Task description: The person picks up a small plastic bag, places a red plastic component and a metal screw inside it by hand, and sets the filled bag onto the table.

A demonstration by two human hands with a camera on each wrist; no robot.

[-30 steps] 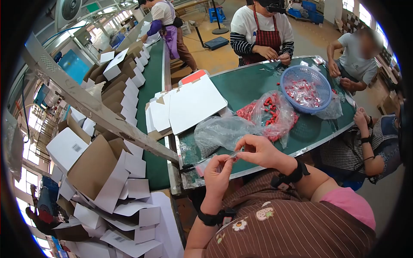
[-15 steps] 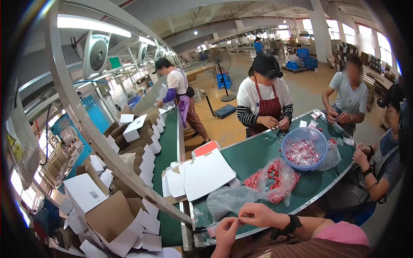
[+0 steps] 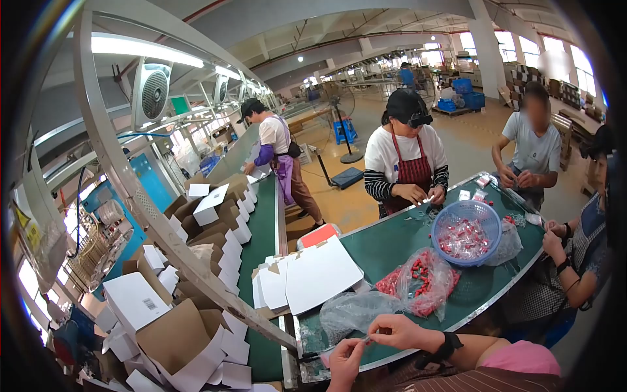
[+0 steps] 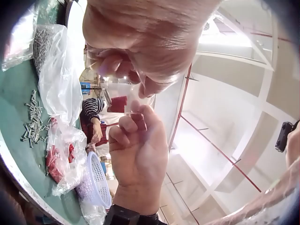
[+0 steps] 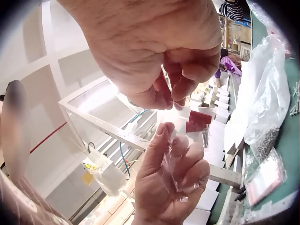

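My left hand [image 3: 346,361] and right hand [image 3: 396,332] meet at the table's near edge, fingertips almost together. In the right wrist view, my left hand [image 5: 171,178] pinches a small clear plastic bag [image 5: 174,164]. A red plastic piece [image 5: 198,121] and a metal screw [image 5: 205,135] show at the bag, beside the fingertips. My right hand [image 4: 139,157] holds another red plastic piece [image 4: 139,122] in its curled fingers, as the left wrist view shows. Its fingertips are right at the bag's upper edge, partly hidden behind the left hand.
On the green table [image 3: 392,248] lie a clear bag of screws [image 3: 353,312], a bag of red pieces [image 3: 421,281] and a blue basket [image 3: 465,253] of packed bags. White cardboard [image 3: 323,274] lies at left. Loose screws [image 4: 33,119] show nearby. Open boxes [image 3: 176,336] fill the conveyor; people work opposite.
The head view has tilted up, so my hands and the table sit lower in it. My hands stay close together at the small bag. The person opposite has shifted their hands slightly.
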